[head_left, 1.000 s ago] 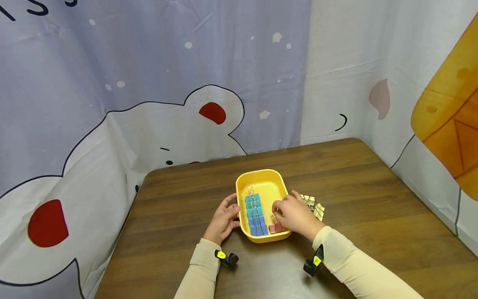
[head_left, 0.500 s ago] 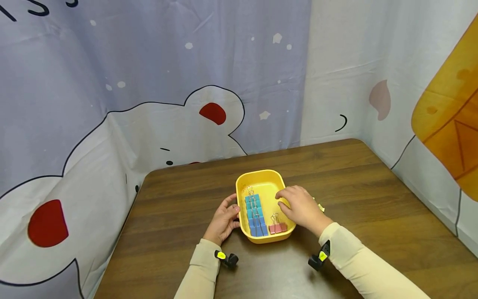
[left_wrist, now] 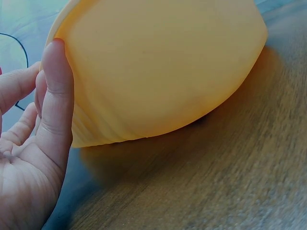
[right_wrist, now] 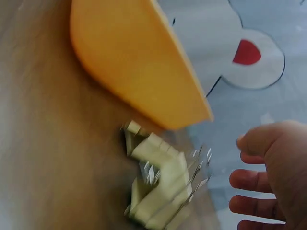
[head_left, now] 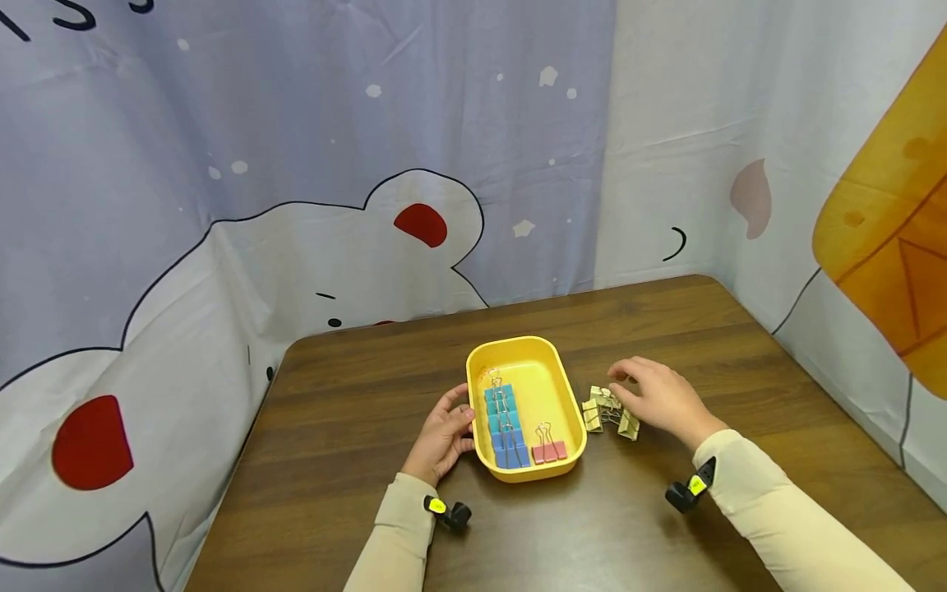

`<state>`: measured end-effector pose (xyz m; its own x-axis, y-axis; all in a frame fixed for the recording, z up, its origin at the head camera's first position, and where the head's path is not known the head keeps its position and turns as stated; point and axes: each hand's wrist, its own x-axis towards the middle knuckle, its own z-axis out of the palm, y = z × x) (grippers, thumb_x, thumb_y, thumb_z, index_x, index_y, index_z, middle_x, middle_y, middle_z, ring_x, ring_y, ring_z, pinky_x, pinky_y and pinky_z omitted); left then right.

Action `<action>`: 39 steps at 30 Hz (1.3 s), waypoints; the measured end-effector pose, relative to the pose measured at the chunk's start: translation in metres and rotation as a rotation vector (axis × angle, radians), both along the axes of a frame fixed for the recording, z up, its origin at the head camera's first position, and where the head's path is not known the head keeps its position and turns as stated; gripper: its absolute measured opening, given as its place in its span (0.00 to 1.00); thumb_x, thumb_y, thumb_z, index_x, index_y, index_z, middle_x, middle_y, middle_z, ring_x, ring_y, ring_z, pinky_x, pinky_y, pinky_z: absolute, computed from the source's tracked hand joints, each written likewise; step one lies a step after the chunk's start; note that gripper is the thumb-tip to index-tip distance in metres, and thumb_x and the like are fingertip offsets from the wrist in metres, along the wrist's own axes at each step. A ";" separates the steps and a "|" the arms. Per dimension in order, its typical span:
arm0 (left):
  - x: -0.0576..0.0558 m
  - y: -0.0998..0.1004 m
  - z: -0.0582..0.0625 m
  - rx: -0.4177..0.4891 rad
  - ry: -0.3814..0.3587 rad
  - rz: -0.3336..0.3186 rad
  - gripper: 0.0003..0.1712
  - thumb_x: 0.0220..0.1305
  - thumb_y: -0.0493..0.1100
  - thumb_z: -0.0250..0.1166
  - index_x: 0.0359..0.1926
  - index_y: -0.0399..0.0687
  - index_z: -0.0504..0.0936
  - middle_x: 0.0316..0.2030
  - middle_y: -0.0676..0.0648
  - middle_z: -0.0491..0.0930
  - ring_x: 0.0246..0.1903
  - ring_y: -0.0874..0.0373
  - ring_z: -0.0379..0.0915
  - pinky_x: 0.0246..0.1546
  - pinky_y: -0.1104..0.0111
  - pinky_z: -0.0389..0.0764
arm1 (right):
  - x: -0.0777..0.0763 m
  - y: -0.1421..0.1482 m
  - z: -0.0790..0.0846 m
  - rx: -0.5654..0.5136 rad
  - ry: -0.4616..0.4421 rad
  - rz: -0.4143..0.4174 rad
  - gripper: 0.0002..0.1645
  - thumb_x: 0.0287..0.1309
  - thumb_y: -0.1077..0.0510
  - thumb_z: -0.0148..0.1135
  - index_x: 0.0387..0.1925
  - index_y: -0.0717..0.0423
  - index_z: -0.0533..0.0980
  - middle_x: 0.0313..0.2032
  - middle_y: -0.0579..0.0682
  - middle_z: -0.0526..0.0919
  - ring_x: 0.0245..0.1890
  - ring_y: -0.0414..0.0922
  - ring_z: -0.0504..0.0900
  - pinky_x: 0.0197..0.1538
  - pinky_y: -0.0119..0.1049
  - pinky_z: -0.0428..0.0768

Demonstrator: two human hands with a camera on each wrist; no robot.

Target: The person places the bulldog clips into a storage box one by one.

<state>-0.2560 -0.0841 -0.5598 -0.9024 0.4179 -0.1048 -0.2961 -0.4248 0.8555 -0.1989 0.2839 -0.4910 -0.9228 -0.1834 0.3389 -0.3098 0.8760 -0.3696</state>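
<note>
In the head view, my left hand [head_left: 442,436] rests against the left side of a yellow plastic tray [head_left: 522,345]. The left wrist view has the thumb [left_wrist: 56,100] touching the tray's outer wall [left_wrist: 158,72]. Inside lie a column of teal binder clips [head_left: 501,411] and blue binder clips [head_left: 512,452], plus pink binder clips [head_left: 549,452] at the lower right. My right hand [head_left: 662,399], holding nothing, hovers beside a small group of pale yellow binder clips [head_left: 594,417] on the table. Those yellow clips [right_wrist: 165,175] look blurred in the right wrist view, apart from the fingers.
The wooden table [head_left: 355,411] carries the tray and the loose clips just right of it. A printed curtain [head_left: 414,107] hangs behind the table's far edge and along its sides. Each wrist wears a small black camera [head_left: 449,514].
My right hand has lifted away from the pink clips, left the tray and moved right to the yellow clips, uncovering them. The left hand and tray have stayed in place.
</note>
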 end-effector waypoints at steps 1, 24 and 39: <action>0.000 0.000 0.000 -0.003 -0.001 0.001 0.31 0.74 0.28 0.53 0.73 0.46 0.58 0.38 0.48 0.75 0.25 0.63 0.75 0.19 0.71 0.83 | 0.002 0.004 -0.003 0.002 -0.013 -0.003 0.12 0.65 0.52 0.66 0.47 0.51 0.82 0.42 0.48 0.85 0.43 0.51 0.84 0.43 0.53 0.83; -0.001 0.002 0.000 -0.013 -0.026 0.029 0.30 0.74 0.28 0.53 0.72 0.47 0.60 0.38 0.47 0.75 0.24 0.63 0.74 0.19 0.71 0.83 | 0.014 0.017 -0.031 0.053 -0.032 0.007 0.10 0.56 0.55 0.72 0.40 0.49 0.82 0.34 0.42 0.82 0.36 0.44 0.80 0.38 0.44 0.81; 0.001 0.001 0.002 -0.010 0.009 0.008 0.29 0.74 0.28 0.52 0.72 0.46 0.59 0.38 0.48 0.75 0.25 0.63 0.75 0.20 0.71 0.83 | 0.016 0.031 -0.028 -0.042 -0.037 0.107 0.09 0.53 0.63 0.73 0.36 0.53 0.81 0.28 0.37 0.80 0.29 0.37 0.79 0.33 0.35 0.81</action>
